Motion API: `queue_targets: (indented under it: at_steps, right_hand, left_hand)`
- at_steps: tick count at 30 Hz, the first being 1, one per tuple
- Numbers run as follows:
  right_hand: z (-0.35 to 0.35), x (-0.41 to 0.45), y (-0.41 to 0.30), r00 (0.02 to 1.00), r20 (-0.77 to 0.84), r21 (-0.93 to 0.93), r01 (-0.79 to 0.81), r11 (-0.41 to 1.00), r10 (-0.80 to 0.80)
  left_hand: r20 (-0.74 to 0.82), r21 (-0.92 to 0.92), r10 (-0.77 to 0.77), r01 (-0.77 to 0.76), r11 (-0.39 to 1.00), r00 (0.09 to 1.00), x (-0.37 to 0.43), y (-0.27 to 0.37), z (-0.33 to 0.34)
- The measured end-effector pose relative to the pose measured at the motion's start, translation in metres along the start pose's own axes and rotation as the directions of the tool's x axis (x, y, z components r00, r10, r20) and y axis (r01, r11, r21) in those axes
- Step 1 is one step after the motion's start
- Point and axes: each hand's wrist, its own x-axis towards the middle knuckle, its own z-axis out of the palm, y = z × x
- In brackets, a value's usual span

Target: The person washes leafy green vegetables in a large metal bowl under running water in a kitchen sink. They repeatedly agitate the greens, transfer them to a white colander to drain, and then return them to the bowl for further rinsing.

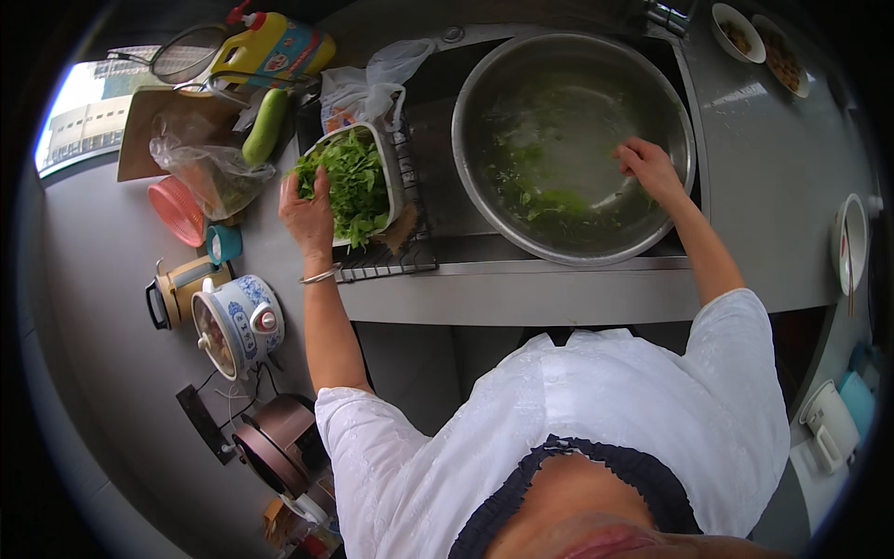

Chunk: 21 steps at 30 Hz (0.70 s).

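Observation:
Leafy greens [351, 183] are heaped in a white plastic basket [395, 175] left of the sink. My left hand [306, 209] is at the basket's left side, thumb and fingers around some of the leaves. A large stainless steel basin [482, 202] rests over the sink, holding water with bits of green leaf [541, 202] afloat. Above the right part of the basin is my right hand [648, 168], its fingers curled in; nothing shows in them, though the palm is hidden.
Left of the basket lie a green gourd [265, 126], a plastic bag of vegetables [220, 175] and a pink basket [177, 209]. A yellow detergent jug [279, 52] stands behind. An electric pot [241, 321] sits nearer. Two dishes of food [739, 38] stand far right, by the faucet [667, 17].

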Motion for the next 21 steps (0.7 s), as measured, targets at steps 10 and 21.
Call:
queue_targets:
  at_steps: [10,21]
  right_hand:
    - [-0.006,0.109,0.021,0.86,-0.425,-0.377,0.117,0.919,-0.283]
    - [0.102,0.198,-0.057,0.847,-0.067,-0.659,0.359,0.661,-0.527]
  left_hand:
    - [0.18,0.484,-0.195,0.086,0.871,0.964,-0.044,-0.083,0.064]
    - [0.203,0.634,-0.215,0.039,0.773,0.955,0.002,-0.031,0.018]
